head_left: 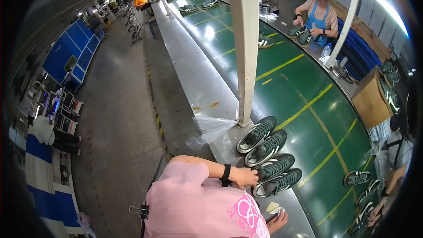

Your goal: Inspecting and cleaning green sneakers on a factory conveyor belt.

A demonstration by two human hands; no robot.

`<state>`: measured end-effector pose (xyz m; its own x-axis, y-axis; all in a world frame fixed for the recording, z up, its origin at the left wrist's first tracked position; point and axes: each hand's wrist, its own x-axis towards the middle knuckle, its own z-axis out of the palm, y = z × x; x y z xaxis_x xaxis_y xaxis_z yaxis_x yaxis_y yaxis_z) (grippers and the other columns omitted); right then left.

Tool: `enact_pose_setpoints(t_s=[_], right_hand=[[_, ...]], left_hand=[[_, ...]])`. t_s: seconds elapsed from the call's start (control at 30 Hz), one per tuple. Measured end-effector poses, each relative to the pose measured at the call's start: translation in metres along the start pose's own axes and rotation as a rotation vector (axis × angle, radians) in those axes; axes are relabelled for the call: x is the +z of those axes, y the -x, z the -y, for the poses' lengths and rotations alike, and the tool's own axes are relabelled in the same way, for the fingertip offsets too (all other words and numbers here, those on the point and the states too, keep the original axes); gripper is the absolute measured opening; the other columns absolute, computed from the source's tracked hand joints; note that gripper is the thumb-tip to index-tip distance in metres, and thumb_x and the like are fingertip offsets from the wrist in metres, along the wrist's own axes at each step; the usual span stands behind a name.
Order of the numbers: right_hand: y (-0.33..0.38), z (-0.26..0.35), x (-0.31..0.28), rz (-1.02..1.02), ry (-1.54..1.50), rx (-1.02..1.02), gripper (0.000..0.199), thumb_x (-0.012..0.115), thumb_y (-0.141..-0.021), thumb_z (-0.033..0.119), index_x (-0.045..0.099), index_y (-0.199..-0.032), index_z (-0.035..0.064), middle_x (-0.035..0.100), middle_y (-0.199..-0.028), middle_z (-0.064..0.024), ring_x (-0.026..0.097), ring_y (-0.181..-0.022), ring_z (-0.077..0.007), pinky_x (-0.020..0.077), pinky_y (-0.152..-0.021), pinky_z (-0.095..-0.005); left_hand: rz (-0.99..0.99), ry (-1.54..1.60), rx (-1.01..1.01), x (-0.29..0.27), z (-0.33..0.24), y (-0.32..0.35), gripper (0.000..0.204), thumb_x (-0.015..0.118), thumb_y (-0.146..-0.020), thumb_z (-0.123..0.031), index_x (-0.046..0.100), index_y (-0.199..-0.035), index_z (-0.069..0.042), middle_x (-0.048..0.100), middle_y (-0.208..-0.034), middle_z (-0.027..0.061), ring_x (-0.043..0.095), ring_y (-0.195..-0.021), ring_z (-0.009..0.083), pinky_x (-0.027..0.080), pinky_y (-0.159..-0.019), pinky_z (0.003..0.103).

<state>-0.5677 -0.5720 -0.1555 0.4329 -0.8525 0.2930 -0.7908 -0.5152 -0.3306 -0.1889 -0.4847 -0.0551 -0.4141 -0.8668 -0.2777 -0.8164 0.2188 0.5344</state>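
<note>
A person's left hand [244, 177] rests with loosely curled fingers on the heel of a dark green sneaker [275, 166] beside the green conveyor belt [308, 83]. The right hand [277, 221] pinches a small pale item [277, 211], too small to identify

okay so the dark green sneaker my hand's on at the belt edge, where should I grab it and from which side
Probably at the heel end. That sneaker lies upright, sole down, heel toward your left hand, toe out over the green conveyor belt. Come from your side, fingers pinching the heel collar. Its neighbours lie close alongside, so a side grip looks cramped.
</note>
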Motion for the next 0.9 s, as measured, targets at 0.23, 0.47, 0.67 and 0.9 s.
enact_pose_setpoints(t_s=[0.23, 0.47, 0.67, 0.9], right_hand=[[-0.02, -0.025, 0.015, -0.033, -0.456, 0.253, 0.027, 0.048, -0.092, -0.003, 0.065, -0.113, -0.003, 0.065, -0.111, -0.0154, 0.062, -0.104, -0.0299, 0.0479, -0.095, -0.0392], [-0.064, -0.009, -0.004, -0.018, -1.174, 0.817, 0.034, 0.052, -0.092, 0.001, 0.061, -0.124, 0.0026, 0.065, -0.113, -0.0077, 0.062, -0.097, -0.0152, 0.0502, -0.085, -0.0291], [-0.115, 0.073, -0.051, 0.181, -1.715, 0.996, 0.045, 0.048, -0.102, 0.041, 0.062, -0.126, 0.0064, 0.071, -0.106, -0.0056, 0.066, -0.083, -0.0156, 0.0537, -0.073, -0.0292], [-0.134, 0.148, -0.057, 0.48, -1.394, 0.643, 0.031, 0.07, -0.091, 0.005, 0.064, -0.121, 0.0045, 0.066, -0.101, 0.0022, 0.056, -0.08, -0.0026, 0.0453, -0.07, -0.0185]], left_hand=[[-0.171, -0.146, -0.033, 0.041, 0.021, -0.005, 0.043, 0.072, -0.077, -0.019, 0.057, -0.117, -0.009, 0.063, -0.106, 0.0056, 0.053, -0.111, 0.0244, 0.047, -0.083, 0.042], [-0.131, 0.25, 0.022, 0.006, 0.025, -0.012, 0.034, 0.073, -0.073, -0.017, 0.064, -0.103, -0.003, 0.062, -0.1, 0.0224, 0.063, -0.094, 0.0427, 0.052, -0.079, 0.048], [-0.263, 0.636, 0.103, -0.076, 0.012, 0.009, 0.047, 0.08, -0.081, -0.024, 0.063, -0.116, 0.003, 0.064, -0.099, 0.0217, 0.065, -0.093, 0.0323, 0.051, -0.082, 0.039], [-0.115, 1.256, -0.137, -0.106, -0.008, 0.06, 0.033, 0.074, -0.089, -0.007, 0.061, -0.118, 0.003, 0.064, -0.102, 0.0004, 0.057, -0.095, 0.0066, 0.049, -0.082, 0.025]])
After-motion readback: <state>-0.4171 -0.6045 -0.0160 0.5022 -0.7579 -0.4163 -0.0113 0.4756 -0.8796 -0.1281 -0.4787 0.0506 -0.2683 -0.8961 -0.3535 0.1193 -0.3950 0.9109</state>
